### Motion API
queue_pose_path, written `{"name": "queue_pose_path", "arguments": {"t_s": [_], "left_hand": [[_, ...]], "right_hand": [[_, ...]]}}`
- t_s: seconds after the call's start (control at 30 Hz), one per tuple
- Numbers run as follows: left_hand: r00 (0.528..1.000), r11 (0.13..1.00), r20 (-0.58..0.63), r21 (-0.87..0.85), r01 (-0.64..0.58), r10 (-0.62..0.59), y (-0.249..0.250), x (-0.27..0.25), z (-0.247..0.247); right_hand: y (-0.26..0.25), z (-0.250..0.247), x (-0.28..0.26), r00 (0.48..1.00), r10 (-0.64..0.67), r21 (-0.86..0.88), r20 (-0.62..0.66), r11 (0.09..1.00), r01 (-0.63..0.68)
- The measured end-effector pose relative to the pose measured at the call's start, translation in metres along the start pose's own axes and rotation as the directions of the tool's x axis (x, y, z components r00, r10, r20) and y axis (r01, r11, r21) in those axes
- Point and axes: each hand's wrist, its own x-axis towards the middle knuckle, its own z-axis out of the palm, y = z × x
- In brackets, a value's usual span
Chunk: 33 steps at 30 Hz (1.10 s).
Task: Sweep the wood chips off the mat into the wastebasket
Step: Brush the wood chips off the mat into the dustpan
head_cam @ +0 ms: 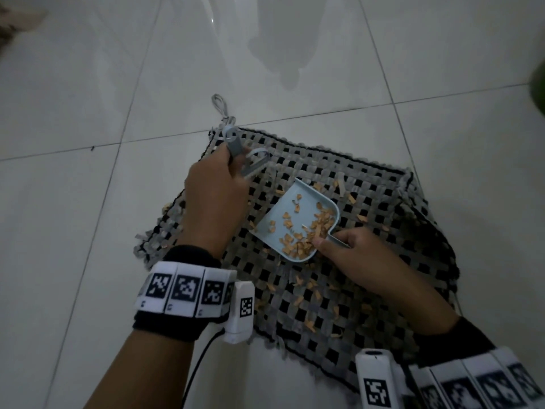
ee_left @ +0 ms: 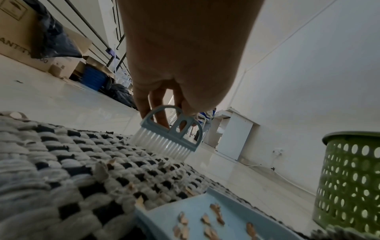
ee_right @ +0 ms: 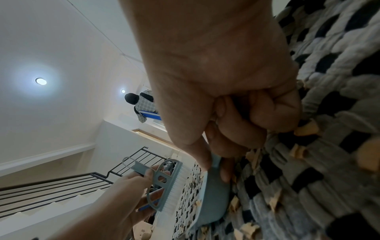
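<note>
A grey-and-black woven mat (head_cam: 368, 308) lies on the tile floor, with wood chips (head_cam: 306, 287) scattered over it. A light blue dustpan (head_cam: 283, 222) rests on the mat and holds a pile of chips (head_cam: 312, 231). My right hand (head_cam: 333, 240) grips the dustpan's handle at its near corner. My left hand (head_cam: 233, 166) holds a small blue brush (head_cam: 250, 163) at the mat's far left; its white bristles (ee_left: 164, 146) touch the mat (ee_left: 61, 170). The green perforated wastebasket (ee_left: 349, 178) stands on the floor to the right, seen only as a green edge (head_cam: 539, 84) in the head view.
White tile floor (head_cam: 118, 84) surrounds the mat. Cardboard boxes (ee_left: 30, 40) and dark bags stand along the far left wall, and a white cabinet (ee_left: 234, 134) along the right wall. A stair railing (ee_right: 61, 186) and a distant person (ee_right: 141, 105) show in the right wrist view.
</note>
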Motion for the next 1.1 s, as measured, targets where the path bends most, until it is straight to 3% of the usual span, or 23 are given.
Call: {"name": "queue_pose_path", "arguments": {"t_s": [0.23, 0.47, 0.7, 0.9, 1.1], "left_hand": [[0.987, 0.995, 0.143, 0.080, 0.064, -0.075, 0.000, -0.023, 0.017], [0.998, 0.997, -0.006, -0.027, 0.069, -0.069, -0.006, -0.017, 0.008], [0.984, 0.991, 0.154, 0.106, 0.077, -0.092, -0.005, -0.009, -0.004], [0.999, 0.998, -0.004, 0.028, 0.049, -0.048, 0.002, 0.008, -0.002], [0.976, 0.988, 0.206, 0.150, 0.035, -0.066, 0.005, -0.012, 0.010]], "right_hand": [[0.001, 0.000, -0.006, 0.999, 0.035, -0.011, -0.019, 0.999, -0.035], [-0.002, 0.007, -0.011, 0.996, 0.066, 0.033, -0.063, 0.997, -0.064], [-0.001, 0.008, -0.010, 0.994, 0.084, 0.042, -0.065, 0.996, -0.082], [0.001, 0.008, -0.009, 0.995, 0.084, 0.044, -0.057, 0.996, -0.082], [0.001, 0.008, -0.009, 0.995, 0.079, 0.030, -0.056, 0.997, -0.078]]}}
